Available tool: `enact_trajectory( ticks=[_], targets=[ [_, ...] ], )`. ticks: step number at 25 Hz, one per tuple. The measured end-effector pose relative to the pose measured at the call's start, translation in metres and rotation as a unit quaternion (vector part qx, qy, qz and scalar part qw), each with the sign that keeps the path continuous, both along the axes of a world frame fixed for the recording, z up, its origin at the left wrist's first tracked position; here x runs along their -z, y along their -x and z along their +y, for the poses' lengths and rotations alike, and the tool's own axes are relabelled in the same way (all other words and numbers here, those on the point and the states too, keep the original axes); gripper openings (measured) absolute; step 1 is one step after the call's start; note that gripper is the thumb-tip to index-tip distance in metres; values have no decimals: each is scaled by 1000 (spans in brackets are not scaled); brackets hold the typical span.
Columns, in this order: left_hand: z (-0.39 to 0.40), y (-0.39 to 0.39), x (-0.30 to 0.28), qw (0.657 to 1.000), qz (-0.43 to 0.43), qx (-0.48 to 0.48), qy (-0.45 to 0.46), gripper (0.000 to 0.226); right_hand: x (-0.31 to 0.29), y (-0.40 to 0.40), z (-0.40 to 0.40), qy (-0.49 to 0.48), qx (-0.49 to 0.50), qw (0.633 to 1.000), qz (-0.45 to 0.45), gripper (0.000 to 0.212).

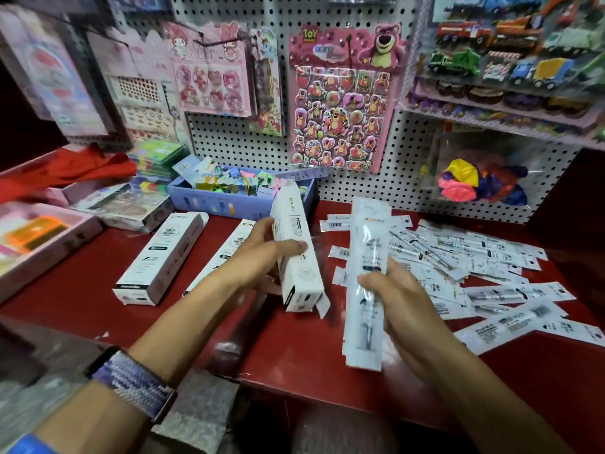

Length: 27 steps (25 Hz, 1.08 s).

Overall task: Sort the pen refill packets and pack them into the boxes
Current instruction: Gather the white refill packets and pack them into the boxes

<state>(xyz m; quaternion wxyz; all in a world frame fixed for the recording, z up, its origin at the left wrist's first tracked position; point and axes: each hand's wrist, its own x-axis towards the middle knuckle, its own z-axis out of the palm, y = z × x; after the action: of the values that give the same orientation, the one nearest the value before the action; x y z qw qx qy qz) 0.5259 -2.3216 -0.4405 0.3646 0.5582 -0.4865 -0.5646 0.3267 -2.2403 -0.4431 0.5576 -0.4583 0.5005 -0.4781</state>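
Note:
My left hand (265,253) grips a long white refill box (296,250), tilted with its open flap end toward me above the red counter. My right hand (393,296) holds a stack of clear pen refill packets (368,257) upright, just right of that box. Several loose refill packets (474,267) lie scattered on the counter to the right. Two more white boxes lie flat on the left: one (163,257) fully in view, another (226,250) partly hidden behind my left forearm.
A blue tray of colourful small items (235,199) stands at the back against the pegboard. A pink tray (49,237) and packaged goods sit at the left. The red counter's (82,296) front edge runs under my forearms. Sticker sheets and toy packs hang above.

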Motion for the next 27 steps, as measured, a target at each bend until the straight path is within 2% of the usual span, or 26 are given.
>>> enact_trajectory(
  ticks=[4, 8, 10, 13, 18, 24, 27],
  targets=[
    [-8, 8, -8, 995, 85, -37, -31, 48, 11, -15, 7, 37, -17, 999, 27, 26],
    [-17, 17, -11, 989, 131, -51, -33, 55, 16, -22, 10, 116, 60, 991, 41, 28],
    [-17, 23, -12, 990, 131, -46, -32, 58, 17, -23, 10, 131, 104, 985, 44, 31],
    [-15, 32, -13, 991, 124, -43, -31, 58, 16, -22, 9, 120, 133, 984, 1, 38],
    [-16, 40, -14, 989, 128, -68, -22, 63, 16, -17, 9, 121, 155, 979, -57, 30],
    [-15, 45, -14, 988, 138, -70, -22, 72, 17, -13, 8, 117, 170, 977, -49, 32],
    [-13, 44, -15, 988, 141, -68, -13, 74, 20, -11, 7, 124, 155, 980, -16, 32]
  ],
)
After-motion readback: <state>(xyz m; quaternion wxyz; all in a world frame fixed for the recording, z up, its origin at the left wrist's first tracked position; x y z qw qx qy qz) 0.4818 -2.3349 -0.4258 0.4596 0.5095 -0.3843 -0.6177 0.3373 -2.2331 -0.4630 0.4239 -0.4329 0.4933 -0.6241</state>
